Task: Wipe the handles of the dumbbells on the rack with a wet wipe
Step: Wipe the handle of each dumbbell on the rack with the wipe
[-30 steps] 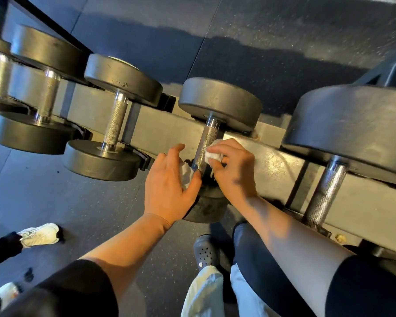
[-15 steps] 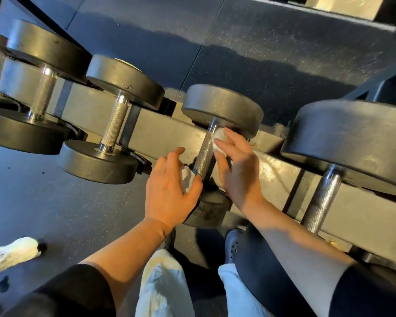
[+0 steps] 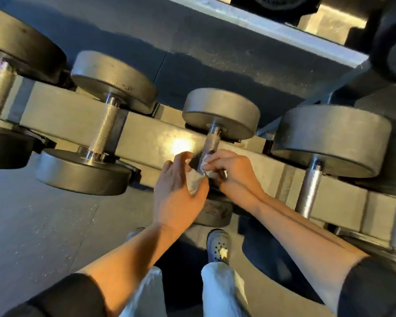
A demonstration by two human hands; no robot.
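Four dumbbells sit in a row on a pale metal rack (image 3: 62,115) over dark speckled rubber flooring (image 3: 44,225); a mirror strip or wall base crosses the top right, too blurred to name. The middle dumbbell (image 3: 222,110) is the one being worked — its knurled handle (image 3: 213,141) runs toward the person, its near head hidden under the wrists.

Left hand (image 3: 176,197): fingers loosely curled beside the handle, thumb pressing a crumpled white wet wipe (image 3: 196,181) against the lower part of the handle. Right hand (image 3: 233,170): fingertips pinching the other part of the wipe on the handle's right side. Both hands touch the wipe; the upper stretch of the handle is bare.

Against half a second ago — the right hand has slid from the top of the handle, just under the far head, down to the lower part next to the left hand. The left hand has barely shifted. The view has tipped further over the rack.

Room: the neighbouring dumbbell on the left (image 3: 105,124) stands well apart from the hands; the larger dumbbell on the right (image 3: 329,138) is near the right forearm. A grey clog (image 3: 217,247) stands just below the rack edge.
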